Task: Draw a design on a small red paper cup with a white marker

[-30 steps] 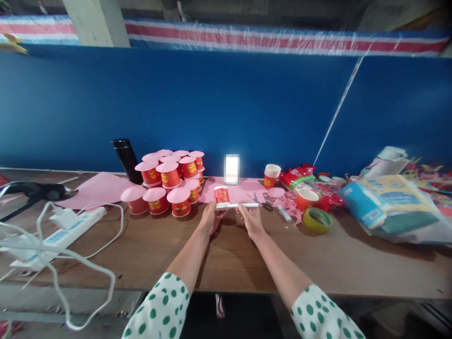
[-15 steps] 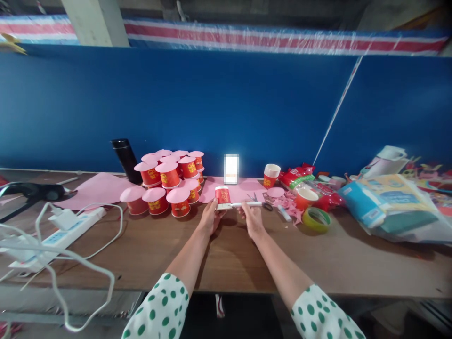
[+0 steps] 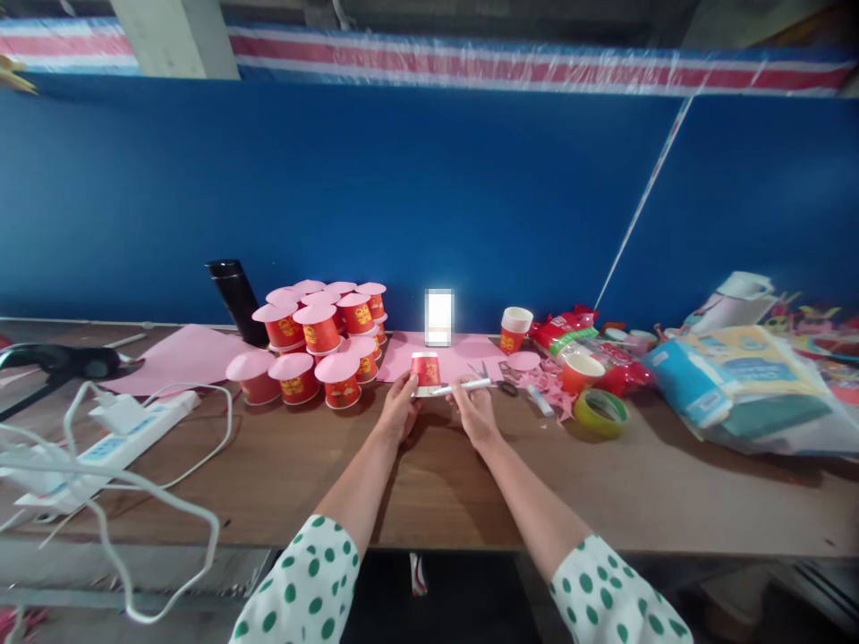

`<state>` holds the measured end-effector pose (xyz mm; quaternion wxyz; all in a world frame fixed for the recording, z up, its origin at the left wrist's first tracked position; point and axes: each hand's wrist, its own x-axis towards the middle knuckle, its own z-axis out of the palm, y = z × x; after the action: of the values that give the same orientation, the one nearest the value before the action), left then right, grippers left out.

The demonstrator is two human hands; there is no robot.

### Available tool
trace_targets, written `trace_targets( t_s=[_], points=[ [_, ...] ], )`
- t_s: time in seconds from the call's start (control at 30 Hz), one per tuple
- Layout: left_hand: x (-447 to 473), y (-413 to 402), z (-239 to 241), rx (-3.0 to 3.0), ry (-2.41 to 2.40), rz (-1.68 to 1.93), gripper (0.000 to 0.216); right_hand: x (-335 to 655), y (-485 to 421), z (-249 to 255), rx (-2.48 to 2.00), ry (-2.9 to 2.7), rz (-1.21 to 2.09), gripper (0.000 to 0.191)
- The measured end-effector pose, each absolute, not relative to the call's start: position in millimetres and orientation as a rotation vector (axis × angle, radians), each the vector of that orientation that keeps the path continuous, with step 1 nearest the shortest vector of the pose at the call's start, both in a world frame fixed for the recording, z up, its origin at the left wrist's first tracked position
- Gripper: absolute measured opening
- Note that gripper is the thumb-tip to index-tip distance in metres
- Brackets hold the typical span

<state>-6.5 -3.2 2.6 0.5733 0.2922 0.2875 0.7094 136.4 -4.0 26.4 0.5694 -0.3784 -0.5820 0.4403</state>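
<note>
My left hand (image 3: 401,408) is closed on a red paper cup (image 3: 425,366) with gold print, held low over the front of the pink paper (image 3: 463,351). A white marker pen (image 3: 473,385) is gripped in my right hand (image 3: 475,411); its tip points left at the cup's pale lower part. Whether the tip touches cannot be made out. Left of my hands stand several red cups topped with pink paper discs (image 3: 317,315), stacked in tiers. Scissors (image 3: 505,387) lie just beyond my right hand, near a loose pink disc (image 3: 523,360).
Nested paper cups (image 3: 514,331), pink scraps (image 3: 551,386), a glue stick (image 3: 540,402), an orange cup (image 3: 581,372) and a tape roll (image 3: 602,414) lie to the right. A lit phone (image 3: 439,318) leans at the back. A power strip (image 3: 134,447) with cables and a black flask (image 3: 233,300) occupy the left.
The marker has tilted, its rear end now a little higher, and my right hand has shifted slightly. The cup stays in my left hand. The whole view has moved slightly.
</note>
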Motion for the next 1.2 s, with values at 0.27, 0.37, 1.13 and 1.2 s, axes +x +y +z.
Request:
trace_targets(
  t_s=[0.27, 0.37, 1.13, 1.2],
  points=[
    [-6.1, -3.8, 2.6, 0.698, 0.68, 1.658, 0.036, 136.4, -3.0, 25.5, -0.879, -1.383, 1.025, 0.028],
    [-5.8, -3.8, 2.8, 0.69, 0.683, 1.661, 0.036, 136.2, -1.9, 23.9, -0.874, -1.386, 1.025, 0.028],
    [-5.9, -4.9, 5.5, 0.637, 0.672, 1.682, 0.033, 138.1, 1.5, 19.9, -0.888, -1.439, 0.971, 0.029],
    [-6.5, -4.4, 5.0, 0.628, 0.673, 1.681, 0.034, 138.7, 1.9, 19.9, -0.895, -1.435, 0.968, 0.029]
  ],
)
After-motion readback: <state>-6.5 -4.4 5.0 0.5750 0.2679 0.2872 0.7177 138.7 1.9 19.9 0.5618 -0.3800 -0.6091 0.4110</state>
